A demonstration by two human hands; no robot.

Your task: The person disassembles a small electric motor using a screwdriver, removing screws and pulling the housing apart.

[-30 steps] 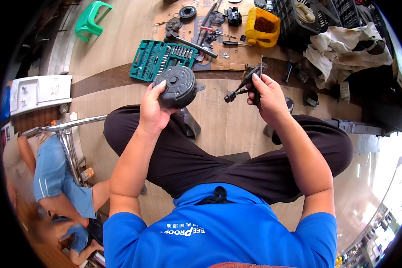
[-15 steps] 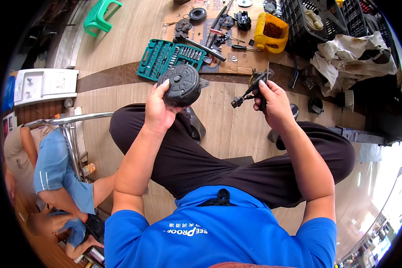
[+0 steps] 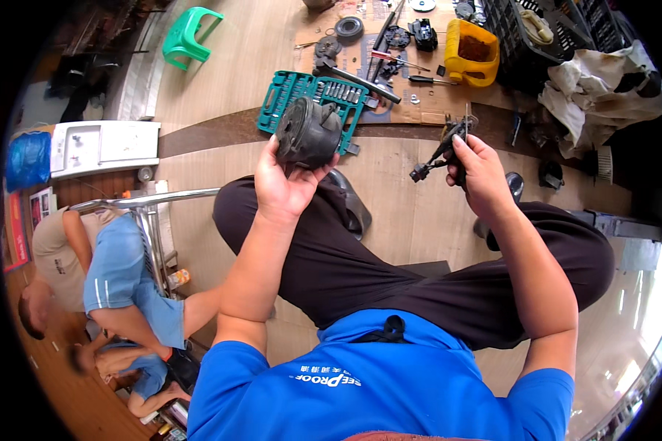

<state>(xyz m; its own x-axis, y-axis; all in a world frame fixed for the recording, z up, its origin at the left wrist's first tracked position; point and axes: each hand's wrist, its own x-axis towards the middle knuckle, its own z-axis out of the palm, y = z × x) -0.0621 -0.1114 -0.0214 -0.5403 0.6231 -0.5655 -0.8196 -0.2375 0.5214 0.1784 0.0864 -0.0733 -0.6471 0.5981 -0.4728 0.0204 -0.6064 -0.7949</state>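
Note:
My left hand point(image 3: 283, 191) grips a round black motor housing point(image 3: 320, 140) from below, thumb on its near side. The housing is tilted, so its curved side wall shows. In my right hand point(image 3: 484, 175) is a small dark part with black wires and a plug connector point(image 3: 421, 172), pinched between thumb and fingers. A thin upright piece sticks up from it; its exact kind is unclear. Both hands are above the floor, in front of my knees. Beyond the housing lies an open teal socket set point(image 3: 276, 101), partly covered by it.
Cardboard point(image 3: 426, 110) on the floor carries a screwdriver point(image 3: 432, 80), a black ring point(image 3: 349, 29) and loose parts. A cut yellow jug point(image 3: 454, 65), black crates point(image 3: 518, 44) and a cloth point(image 3: 596, 92) stand right. Left are a green stool point(image 3: 187, 44) and a seated person point(image 3: 129, 264).
My left hand has turned the motor housing, from its flat face showing to its side wall showing. The right hand keeps its hold on the wired part. The whole view has shifted rightward.

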